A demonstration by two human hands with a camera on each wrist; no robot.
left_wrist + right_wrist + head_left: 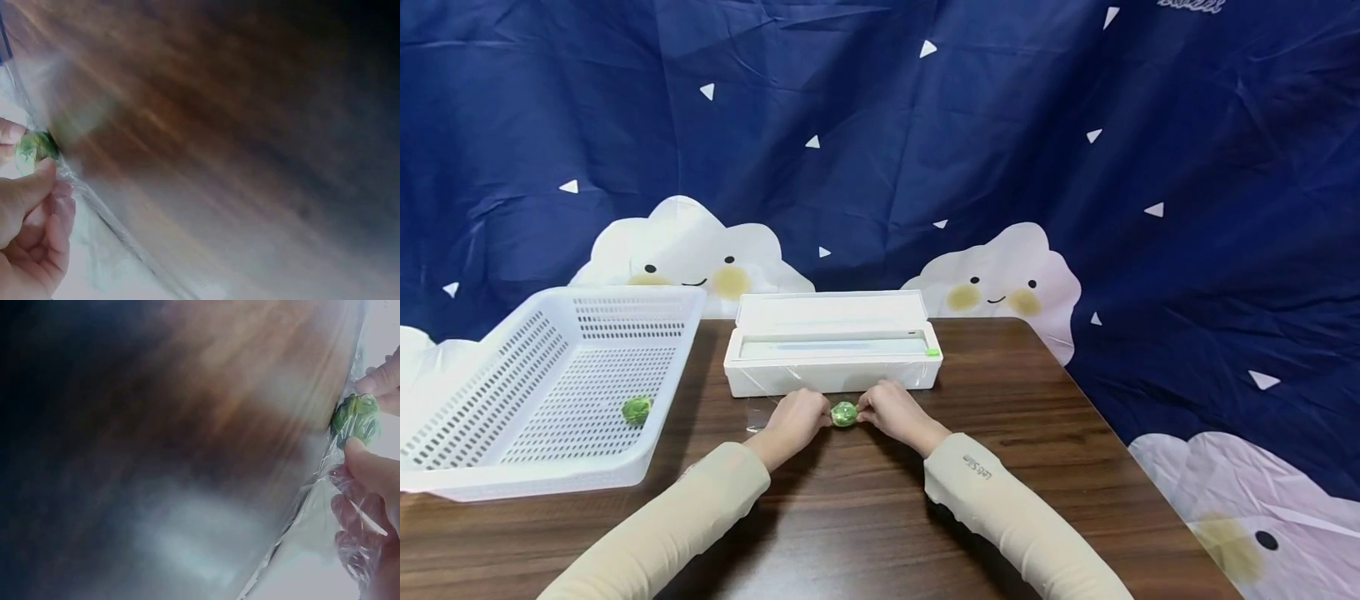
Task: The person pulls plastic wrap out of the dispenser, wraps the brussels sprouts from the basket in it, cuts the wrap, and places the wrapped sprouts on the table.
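1. A small green vegetable (844,414) is pinched at its two sides by the hands: the left hand (796,415) and the right hand (892,410).
2. Clear film (758,410) is seen beside the left hand.
3. A white box (832,379), lid raised, is positioned on the table (850,517) just beyond the hands.
4. A second green vegetable (637,409) is contained in the white basket (565,477) at left.
5. A blue cloud-printed cloth (865,108) is hung behind.
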